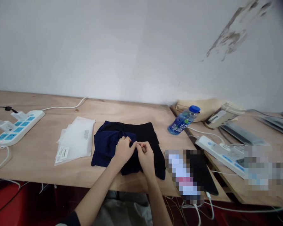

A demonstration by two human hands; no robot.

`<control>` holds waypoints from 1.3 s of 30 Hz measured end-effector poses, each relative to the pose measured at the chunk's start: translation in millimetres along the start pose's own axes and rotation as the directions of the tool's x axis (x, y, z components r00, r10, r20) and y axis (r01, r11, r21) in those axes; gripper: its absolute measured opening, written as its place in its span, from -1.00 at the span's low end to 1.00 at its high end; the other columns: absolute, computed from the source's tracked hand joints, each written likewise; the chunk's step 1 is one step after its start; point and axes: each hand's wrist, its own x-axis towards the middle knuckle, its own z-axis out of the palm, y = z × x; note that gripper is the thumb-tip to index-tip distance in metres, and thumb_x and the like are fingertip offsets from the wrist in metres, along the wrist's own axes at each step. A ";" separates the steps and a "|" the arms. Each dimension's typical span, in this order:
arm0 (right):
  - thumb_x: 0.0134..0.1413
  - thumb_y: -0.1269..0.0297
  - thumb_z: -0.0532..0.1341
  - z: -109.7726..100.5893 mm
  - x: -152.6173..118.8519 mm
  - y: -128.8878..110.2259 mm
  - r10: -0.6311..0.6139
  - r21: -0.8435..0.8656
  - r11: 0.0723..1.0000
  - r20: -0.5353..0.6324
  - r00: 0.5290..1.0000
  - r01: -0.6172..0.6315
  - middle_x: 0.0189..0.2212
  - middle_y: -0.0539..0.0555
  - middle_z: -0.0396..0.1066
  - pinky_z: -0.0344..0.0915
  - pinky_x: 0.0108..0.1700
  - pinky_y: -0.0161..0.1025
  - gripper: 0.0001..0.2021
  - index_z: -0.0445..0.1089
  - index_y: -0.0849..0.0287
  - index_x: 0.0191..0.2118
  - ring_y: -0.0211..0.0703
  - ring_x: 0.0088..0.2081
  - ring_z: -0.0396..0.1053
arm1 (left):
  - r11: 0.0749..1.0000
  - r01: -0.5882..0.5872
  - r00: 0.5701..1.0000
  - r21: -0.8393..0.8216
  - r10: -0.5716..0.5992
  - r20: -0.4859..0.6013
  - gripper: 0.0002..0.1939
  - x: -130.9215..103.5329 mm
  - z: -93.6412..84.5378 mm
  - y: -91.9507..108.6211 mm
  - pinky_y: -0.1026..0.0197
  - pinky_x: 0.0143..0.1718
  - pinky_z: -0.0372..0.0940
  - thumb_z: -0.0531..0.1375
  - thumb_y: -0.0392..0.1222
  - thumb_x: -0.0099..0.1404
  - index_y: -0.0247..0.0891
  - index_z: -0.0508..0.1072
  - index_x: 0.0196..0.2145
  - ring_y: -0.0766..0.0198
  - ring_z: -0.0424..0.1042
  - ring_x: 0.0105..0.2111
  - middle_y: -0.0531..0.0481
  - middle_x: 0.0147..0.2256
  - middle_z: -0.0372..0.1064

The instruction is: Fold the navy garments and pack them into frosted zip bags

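A folded navy garment (105, 142) lies on the table in front of me, together with black cloth (145, 130). My left hand (124, 148) is closed over the navy fabric, its fingers curled down into the folds. Its thumb points right and meets the fingertips of my right hand (145, 153). That right hand is closed in a pinch just above the black part. What sits between its fingertips is too small to make out. Dark cloth also shows below both wrists, near the table's front edge.
Left of the cloth are translucent plastic bags (77, 138) with labels. A power strip (20, 127) lies far left. To the right are a blue-capped bottle (182, 121), a lit phone (182, 175), a black device (204, 172), a coffee cup (223, 115) and another power strip (219, 153) with cables.
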 end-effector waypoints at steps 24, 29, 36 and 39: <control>0.33 0.04 -0.04 20.0 -17.3 -17.6 -0.155 -0.165 0.964 0.281 0.947 0.207 0.18 0.15 0.31 0.19 0.21 0.01 -0.55 0.27 0.08 0.20 -0.01 0.18 0.27 | 0.863 0.009 0.982 -0.505 -0.102 -0.157 -0.78 -7.6 -70.9 -66.8 0.19 -0.15 0.35 0.06 -0.11 0.32 -0.24 0.43 -0.21 0.22 0.49 -0.23 -0.04 -0.28 0.49; 0.30 0.12 0.05 59.3 -41.6 -27.0 -0.299 -0.366 0.776 0.503 0.811 0.514 0.31 0.14 0.12 0.07 0.28 0.10 -0.49 0.13 0.05 0.32 0.06 0.30 0.08 | 0.933 0.100 0.912 -0.345 -0.225 -0.343 -0.64 -29.7 -84.0 -127.4 0.07 -0.03 0.35 0.02 -0.12 0.36 -0.25 0.35 0.06 0.13 0.48 -0.08 -0.16 -0.08 0.48; 0.33 0.19 -0.05 75.4 -45.1 -19.0 -0.298 -0.444 0.683 0.556 0.776 0.580 0.24 0.22 0.23 0.12 0.23 0.12 -0.56 0.24 0.17 0.23 0.09 0.25 0.18 | 0.967 -0.224 0.937 0.123 0.249 -0.246 -0.52 -44.8 -65.8 -120.6 0.02 0.29 0.03 -0.12 -0.26 0.43 -0.10 0.21 0.25 0.18 -0.01 0.33 -0.03 0.33 0.03; 0.29 0.22 -0.03 72.1 -32.5 -15.4 -0.283 -0.508 0.741 0.358 0.890 0.440 0.06 0.30 0.41 0.30 0.06 -0.01 -0.59 0.33 0.28 0.11 0.07 0.05 0.39 | 0.954 -0.112 0.969 0.278 0.168 -0.183 -0.46 -38.3 -51.3 -122.4 -0.11 0.29 -0.01 -0.09 -0.26 0.41 -0.14 0.10 0.32 0.07 -0.08 0.36 -0.07 0.35 -0.03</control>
